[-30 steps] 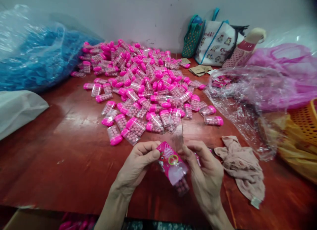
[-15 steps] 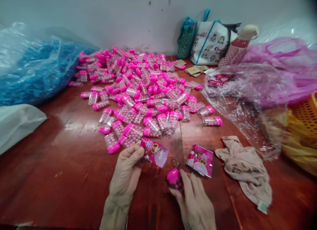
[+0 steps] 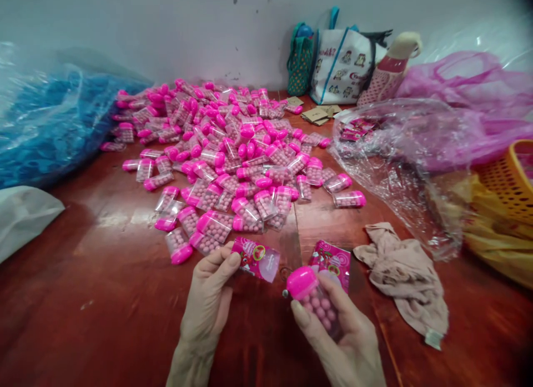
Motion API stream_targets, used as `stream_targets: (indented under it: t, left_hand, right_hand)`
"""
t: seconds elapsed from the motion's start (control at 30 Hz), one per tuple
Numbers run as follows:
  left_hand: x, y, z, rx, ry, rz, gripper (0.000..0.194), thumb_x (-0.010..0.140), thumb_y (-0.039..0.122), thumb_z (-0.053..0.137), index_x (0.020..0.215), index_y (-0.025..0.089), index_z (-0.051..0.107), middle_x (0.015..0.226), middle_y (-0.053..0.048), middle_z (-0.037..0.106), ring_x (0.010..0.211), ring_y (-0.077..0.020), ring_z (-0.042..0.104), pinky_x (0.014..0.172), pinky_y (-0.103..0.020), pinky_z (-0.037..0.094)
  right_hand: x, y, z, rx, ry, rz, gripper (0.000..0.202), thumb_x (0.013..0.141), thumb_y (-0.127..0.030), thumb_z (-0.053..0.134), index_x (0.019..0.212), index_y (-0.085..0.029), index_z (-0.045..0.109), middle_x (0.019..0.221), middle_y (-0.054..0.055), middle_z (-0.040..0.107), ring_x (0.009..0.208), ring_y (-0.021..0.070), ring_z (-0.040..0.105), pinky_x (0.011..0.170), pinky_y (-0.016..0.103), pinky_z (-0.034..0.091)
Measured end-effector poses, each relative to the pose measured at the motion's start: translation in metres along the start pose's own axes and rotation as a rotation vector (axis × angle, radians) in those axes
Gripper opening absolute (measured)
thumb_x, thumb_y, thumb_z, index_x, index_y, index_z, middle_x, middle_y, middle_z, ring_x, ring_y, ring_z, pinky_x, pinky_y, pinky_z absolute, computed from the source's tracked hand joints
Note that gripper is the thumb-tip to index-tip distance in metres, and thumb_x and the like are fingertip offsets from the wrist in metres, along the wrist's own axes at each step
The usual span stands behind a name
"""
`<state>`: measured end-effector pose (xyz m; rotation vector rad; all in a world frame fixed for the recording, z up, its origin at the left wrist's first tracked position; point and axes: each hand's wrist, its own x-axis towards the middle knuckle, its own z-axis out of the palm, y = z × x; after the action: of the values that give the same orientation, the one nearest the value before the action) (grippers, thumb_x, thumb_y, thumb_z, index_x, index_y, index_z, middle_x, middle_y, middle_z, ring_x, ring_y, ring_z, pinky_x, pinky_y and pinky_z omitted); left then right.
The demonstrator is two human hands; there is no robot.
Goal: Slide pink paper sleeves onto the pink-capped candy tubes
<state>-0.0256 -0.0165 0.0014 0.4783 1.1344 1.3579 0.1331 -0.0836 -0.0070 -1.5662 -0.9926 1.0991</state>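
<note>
Between thumb and fingers, my left hand (image 3: 210,298) pinches a pink printed sleeve label (image 3: 255,259) with a clear end. My right hand (image 3: 345,326) grips a clear candy container (image 3: 320,306) with a bright pink cap, full of round pink candies; it is tilted, cap towards the label. Behind the right hand, more pink printed labels (image 3: 333,260) lie on the table, partly covered by the fingers and container. A large heap of similar candy containers (image 3: 216,154) spreads out beyond both hands.
A beige cloth (image 3: 406,281) lies to the right, near a clear plastic bag (image 3: 400,181) and a yellow basket (image 3: 506,176). At left is a bag of blue pieces (image 3: 54,126). A white printed bag (image 3: 341,68) stands against the wall. The wooden table (image 3: 104,320) is reddish brown.
My right hand has lifted the candy container off the table and turned it, so more candies show. My left hand still holds the label in nearly the same place. The view has shifted slightly.
</note>
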Motion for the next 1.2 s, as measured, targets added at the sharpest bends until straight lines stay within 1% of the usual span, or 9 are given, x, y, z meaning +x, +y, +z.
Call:
stream_targets:
  t: [0.1, 0.23, 0.37, 0.47, 0.53, 0.67, 0.8, 0.97, 1.2]
  left_hand:
    - [-0.004, -0.001, 0.003, 0.056, -0.050, 0.004, 0.012, 0.062, 0.020, 0.076, 0.057, 0.015, 0.066, 0.059, 0.003, 0.061, 0.055, -0.0071, 0.052, 0.056, -0.017, 0.044]
    - [-0.006, -0.002, 0.006, 0.103, -0.096, 0.024, 0.011, 0.064, 0.020, 0.074, 0.057, 0.015, 0.066, 0.064, 0.001, 0.061, 0.061, -0.0090, 0.052, 0.061, -0.018, 0.044]
    - [-0.006, -0.001, 0.006, 0.143, -0.096, 0.033, 0.009, 0.066, 0.021, 0.072, 0.060, 0.015, 0.068, 0.067, -0.001, 0.061, 0.064, -0.0118, 0.053, 0.057, -0.019, 0.043]
    - [-0.006, -0.001, 0.006, 0.174, -0.128, 0.018, 0.007, 0.069, 0.021, 0.070, 0.069, 0.014, 0.070, 0.074, -0.004, 0.064, 0.075, -0.0162, 0.056, 0.057, -0.020, 0.043]
    - [-0.006, -0.001, 0.006, 0.165, -0.134, 0.007, 0.007, 0.070, 0.021, 0.069, 0.069, 0.014, 0.070, 0.076, -0.005, 0.066, 0.076, -0.0160, 0.057, 0.058, -0.019, 0.044]
    - [-0.006, -0.003, 0.007, 0.067, -0.078, 0.015, 0.008, 0.064, 0.018, 0.074, 0.070, 0.017, 0.069, 0.071, 0.000, 0.067, 0.065, -0.0107, 0.058, 0.061, -0.018, 0.046]
    - [-0.008, -0.009, 0.011, 0.015, -0.142, -0.064, 0.036, 0.060, 0.021, 0.077, 0.095, 0.020, 0.067, 0.083, -0.003, 0.070, 0.068, -0.0144, 0.062, 0.062, -0.022, 0.049]
    - [-0.013, -0.018, 0.019, 0.045, -0.169, -0.257, 0.025, 0.055, 0.021, 0.080, 0.077, 0.016, 0.072, 0.077, -0.006, 0.071, 0.076, -0.0189, 0.064, 0.078, -0.030, 0.047]
    - [-0.013, -0.020, 0.024, 0.040, -0.190, -0.225, 0.008, 0.061, 0.022, 0.076, 0.066, 0.017, 0.073, 0.065, -0.003, 0.070, 0.069, -0.0186, 0.064, 0.078, -0.032, 0.048]
  right_hand:
    - [0.002, -0.015, 0.008, 0.066, -0.028, 0.091, 0.040, 0.069, -0.042, 0.069, 0.101, -0.019, 0.063, 0.073, 0.002, 0.068, 0.061, 0.0162, 0.063, 0.052, 0.021, 0.051]
    - [0.006, -0.017, 0.012, 0.112, -0.063, 0.144, 0.037, 0.070, -0.043, 0.068, 0.099, -0.020, 0.062, 0.064, 0.000, 0.063, 0.058, 0.0159, 0.059, 0.051, 0.022, 0.050]
    - [0.011, -0.010, 0.008, 0.199, -0.237, 0.153, 0.033, 0.072, -0.039, 0.067, 0.098, -0.021, 0.063, 0.068, 0.002, 0.064, 0.060, 0.0162, 0.059, 0.051, 0.023, 0.050]
    - [0.013, -0.008, 0.007, 0.278, -0.336, 0.151, 0.032, 0.070, -0.034, 0.069, 0.100, -0.023, 0.064, 0.079, 0.002, 0.066, 0.066, 0.0164, 0.061, 0.059, 0.024, 0.052]
    - [0.014, -0.009, 0.007, 0.320, -0.316, 0.175, 0.035, 0.068, -0.032, 0.072, 0.101, -0.024, 0.064, 0.081, 0.002, 0.067, 0.069, 0.0167, 0.062, 0.062, 0.025, 0.052]
    - [0.014, -0.010, 0.009, 0.336, -0.178, 0.180, 0.036, 0.066, -0.030, 0.073, 0.100, -0.022, 0.066, 0.084, 0.003, 0.068, 0.074, 0.0184, 0.064, 0.067, 0.027, 0.054]
    - [0.015, -0.005, 0.008, 0.247, -0.125, 0.083, 0.038, 0.069, -0.031, 0.071, 0.105, -0.021, 0.063, 0.093, 0.004, 0.069, 0.082, 0.0194, 0.065, 0.073, 0.027, 0.054]
    - [0.015, 0.001, 0.011, 0.115, -0.065, -0.001, 0.039, 0.069, -0.033, 0.070, 0.105, -0.020, 0.061, 0.095, 0.005, 0.067, 0.084, 0.0202, 0.064, 0.072, 0.027, 0.054]
    - [0.014, -0.001, 0.016, -0.025, -0.269, -0.015, 0.016, 0.080, -0.034, 0.058, 0.086, -0.019, 0.058, 0.068, 0.000, 0.060, 0.057, 0.0128, 0.054, 0.054, 0.022, 0.046]
